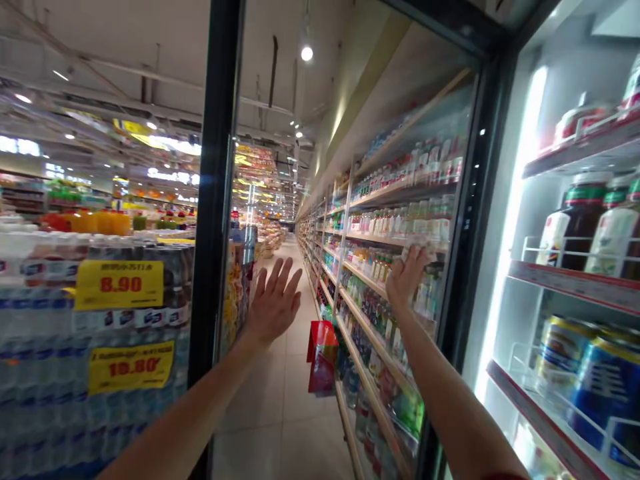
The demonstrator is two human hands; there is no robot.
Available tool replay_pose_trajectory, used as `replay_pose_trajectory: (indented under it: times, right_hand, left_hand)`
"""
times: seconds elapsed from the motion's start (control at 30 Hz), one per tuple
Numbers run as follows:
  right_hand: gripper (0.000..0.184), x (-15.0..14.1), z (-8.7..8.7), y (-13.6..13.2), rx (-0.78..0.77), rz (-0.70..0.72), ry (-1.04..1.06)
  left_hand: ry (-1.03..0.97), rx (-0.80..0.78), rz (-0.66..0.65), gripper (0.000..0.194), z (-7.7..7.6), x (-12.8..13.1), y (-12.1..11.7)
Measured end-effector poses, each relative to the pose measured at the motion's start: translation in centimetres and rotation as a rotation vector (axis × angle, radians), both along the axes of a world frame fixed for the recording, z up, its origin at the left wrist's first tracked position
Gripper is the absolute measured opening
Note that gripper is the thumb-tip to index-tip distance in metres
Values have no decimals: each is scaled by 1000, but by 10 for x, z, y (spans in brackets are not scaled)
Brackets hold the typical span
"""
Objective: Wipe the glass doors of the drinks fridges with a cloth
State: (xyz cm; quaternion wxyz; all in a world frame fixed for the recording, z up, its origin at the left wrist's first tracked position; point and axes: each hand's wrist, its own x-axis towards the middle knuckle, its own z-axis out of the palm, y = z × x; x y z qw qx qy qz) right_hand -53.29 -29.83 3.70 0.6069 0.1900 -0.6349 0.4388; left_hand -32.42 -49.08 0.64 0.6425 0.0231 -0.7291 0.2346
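Observation:
In front of me stands a glass fridge door [216, 200] with a black frame, swung open, and the aisle shows through its pane. My left hand [274, 301] is raised at the pane with its fingers spread and nothing in it. Whether its palm touches the glass I cannot tell. Farther right, my right hand [406, 279] holds a whitish wiping cloth [423, 252] at the glass, near the hinge side of the door. Its fingers lie over the cloth, which looks crumpled and slightly blurred.
To the right, the lit fridge holds bottles [573, 217] and blue cans [607, 387] on wire-fronted shelves. Stacked packs of water bottles [45, 380] with yellow price signs [120, 285] stand on the left. Through the glass show long drink shelves [373, 277] and a red sign [323, 357].

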Motion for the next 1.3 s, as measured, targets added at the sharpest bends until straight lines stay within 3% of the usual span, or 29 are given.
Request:
replay_pose_trajectory:
  times: [0.13, 0.17, 0.23, 0.3, 0.37, 0.4, 0.43, 0.47, 0.57, 0.63, 0.7, 0.8, 0.83, 0.9, 1.0, 1.03, 1.1, 1.23, 1.3]
  right_hand:
    - [55, 48, -38, -40, 425, 98, 293]
    - [53, 55, -47, -44, 524, 116, 354]
    - [49, 49, -53, -35, 570, 116, 371]
    - [48, 24, -44, -12, 355, 69, 209]
    - [50, 0, -30, 7, -3, 16, -33]
    - [51, -5, -27, 10, -112, 5, -101]
    - [51, -4, -28, 8, -128, 9, -97]
    - [52, 1, -34, 1, -52, 26, -31]
    - [51, 31, -63, -27, 412, 111, 285]
    - [48, 39, -75, -31, 557, 136, 367]
    - [46, 30, -71, -19, 426, 109, 259]
    - [51, 11, -52, -2, -32, 52, -57]
    - [51, 11, -49, -3, -107, 51, -106]
    - [51, 25, -56, -15, -4, 77, -42]
    - [45, 51, -79, -36, 471, 142, 241]
    - [43, 53, -84, -37, 535, 142, 293]
    - [43, 42, -81, -28, 454, 101, 288]
    - [53, 13, -54, -5, -62, -8, -10]
    - [52, 23, -54, -14, -60, 14, -47]
  left_hand:
    - [-3, -4, 6, 47, 0, 1, -1]
    - [-8, -2, 5, 46, 0, 1, -1]
    - [-8, -3, 2, 46, -1, 1, -1]
    - [-7, -6, 9, 46, -1, 1, -1]
    - [-5, -11, 12, 46, -1, 1, 0]
    - [-6, -9, 11, 47, -1, 1, 1]
    - [-6, -8, 9, 47, 0, 1, 1]
    - [-3, -9, 6, 47, 1, 1, 2]
    - [2, -14, -2, 47, 1, 3, 1]
    - [-13, -10, -5, 48, -3, 4, 1]
    - [-51, -1, -9, 51, -13, 6, 1]
    - [-90, 1, -11, 55, -29, 7, 2]
    - [-90, 0, -11, 56, -33, 7, 2]
    - [-84, -1, -12, 56, -37, 7, 2]
    - [-82, -4, -11, 53, -36, 8, 2]
    - [-82, -3, -6, 52, -35, 9, 2]
    - [-83, -6, 5, 49, -34, 10, 2]
    - [-87, -2, 21, 46, -35, 10, 3]
    - [-80, -2, 20, 46, -36, 9, 4]
